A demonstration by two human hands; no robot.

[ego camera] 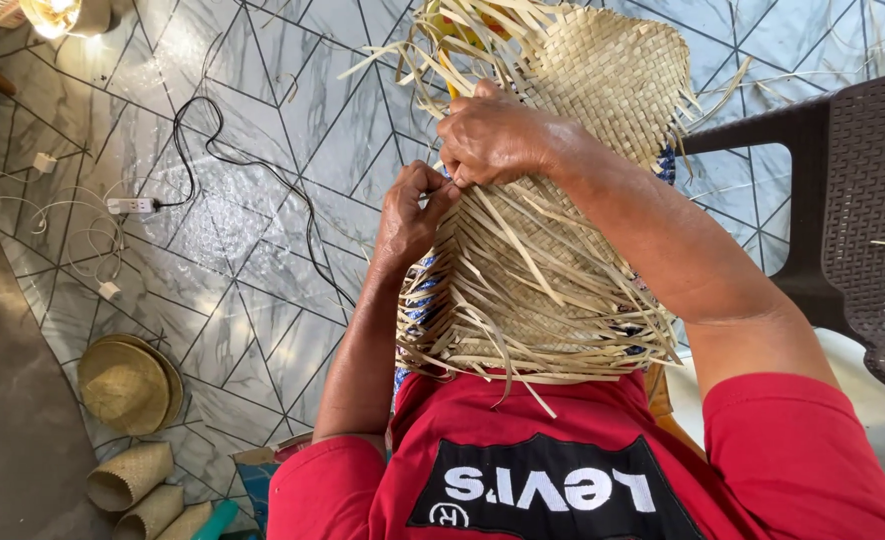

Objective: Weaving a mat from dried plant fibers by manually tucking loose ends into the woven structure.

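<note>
Head view, looking down over a red shirt (562, 470): the left hand (409, 215) is pinched shut on a few loose straw strips (522, 290) at the working edge of a half-woven mat (602, 70), fingers curled tight. The right hand (492, 135) lies just above it, closed over the woven edge and pressing it down against the lap. By my reading the step in hand is interlacing, with one strip being drawn across the others; the next pass seems to call for a firm hold on the finished weave while a single strip is lifted clear of its neighbours. Strips are flat, pale, dry and springy, fanning out unevenly; the woven part is a tight checker. Beside the lap stands a dark perforated plastic chair (862, 230). On the patterned tile floor (252, 280) lie a straw hat (127, 385), rolled woven pieces (132, 475) and a black cable (222, 150).
</note>
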